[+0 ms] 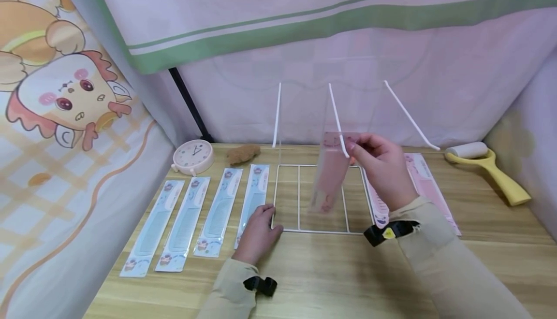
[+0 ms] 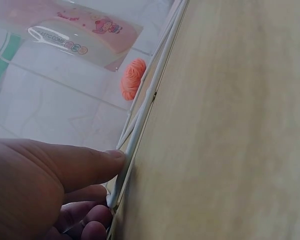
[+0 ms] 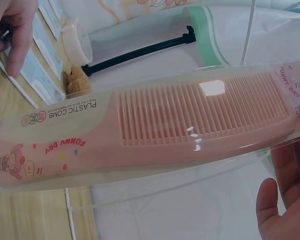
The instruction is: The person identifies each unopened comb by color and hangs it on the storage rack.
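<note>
A white wire rack (image 1: 322, 232) with three upright dividers stands on the wooden table. My right hand (image 1: 379, 164) pinches the top of a packaged pink comb (image 1: 330, 174) and holds it upright between the dividers; the right wrist view shows the pink comb (image 3: 190, 125) in its clear sleeve. My left hand (image 1: 259, 229) rests on the table with its fingers against the rack's front left corner; in the left wrist view its fingertips (image 2: 112, 157) press on the rack's white wire (image 2: 140, 130). Several packaged blue combs (image 1: 209, 212) lie in a row to the left of the rack.
More pink comb packs (image 1: 428, 186) lie to the right of the rack. At the back left are a small cream clock (image 1: 193, 156) and a brown sponge-like lump (image 1: 242, 153). A yellow lint roller (image 1: 491, 166) lies at the far right. Fabric curtains close in the table.
</note>
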`<move>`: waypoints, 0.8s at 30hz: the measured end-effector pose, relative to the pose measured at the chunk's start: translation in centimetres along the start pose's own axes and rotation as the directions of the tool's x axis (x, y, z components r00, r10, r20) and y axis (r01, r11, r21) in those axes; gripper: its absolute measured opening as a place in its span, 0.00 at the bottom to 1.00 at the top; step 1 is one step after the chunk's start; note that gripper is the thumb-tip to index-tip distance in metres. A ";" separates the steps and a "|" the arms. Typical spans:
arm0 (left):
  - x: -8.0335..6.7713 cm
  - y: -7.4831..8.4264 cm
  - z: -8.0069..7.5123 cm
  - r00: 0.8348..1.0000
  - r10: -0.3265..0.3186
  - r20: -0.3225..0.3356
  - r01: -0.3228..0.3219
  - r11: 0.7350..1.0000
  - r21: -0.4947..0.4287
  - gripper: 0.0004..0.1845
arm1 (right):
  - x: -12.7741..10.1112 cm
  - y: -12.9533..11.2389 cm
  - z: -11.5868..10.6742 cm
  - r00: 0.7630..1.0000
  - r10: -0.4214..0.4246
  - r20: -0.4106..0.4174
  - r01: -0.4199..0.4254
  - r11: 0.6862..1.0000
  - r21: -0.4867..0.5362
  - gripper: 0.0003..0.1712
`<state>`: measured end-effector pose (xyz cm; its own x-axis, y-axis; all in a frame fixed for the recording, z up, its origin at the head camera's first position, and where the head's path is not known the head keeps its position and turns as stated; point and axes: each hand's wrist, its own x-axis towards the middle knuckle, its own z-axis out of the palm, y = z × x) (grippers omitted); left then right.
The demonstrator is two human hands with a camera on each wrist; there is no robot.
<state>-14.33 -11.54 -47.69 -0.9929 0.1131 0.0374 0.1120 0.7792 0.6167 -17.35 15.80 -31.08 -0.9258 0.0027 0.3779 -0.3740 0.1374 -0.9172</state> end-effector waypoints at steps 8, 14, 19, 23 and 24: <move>0.1 0.1 -0.1 1.000 -0.016 -0.001 0.016 1.000 -0.005 0.29 | 1.4 0.1 0.1 0.999 0.033 -0.007 -0.033 0.999 -0.032 0.12; 0.1 0.1 -0.1 1.000 -0.022 0.005 0.022 1.000 -0.007 0.30 | 2.4 0.5 0.2 1.000 0.026 -0.018 -0.026 0.999 -0.028 0.13; 0.1 0.1 -0.2 1.000 -0.021 0.004 0.021 1.000 -0.008 0.30 | 3.3 0.9 0.3 0.999 0.036 -0.039 -0.039 0.998 -0.059 0.15; 0.1 0.2 -0.1 1.000 -0.028 0.009 0.028 1.000 -0.014 0.30 | 4.0 1.1 0.4 0.999 0.017 -0.051 -0.020 0.998 -0.062 0.14; 0.1 0.2 -0.1 0.999 -0.030 0.010 0.030 0.999 -0.015 0.30 | 4.2 1.2 0.4 0.999 0.013 -0.052 -0.016 0.998 -0.061 0.14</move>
<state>-14.38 -11.42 -47.48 -0.9954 0.0956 0.0111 0.0813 0.7727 0.6296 -21.72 15.59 -30.65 -0.9266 0.0555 0.3720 -0.3551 0.1970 -0.9138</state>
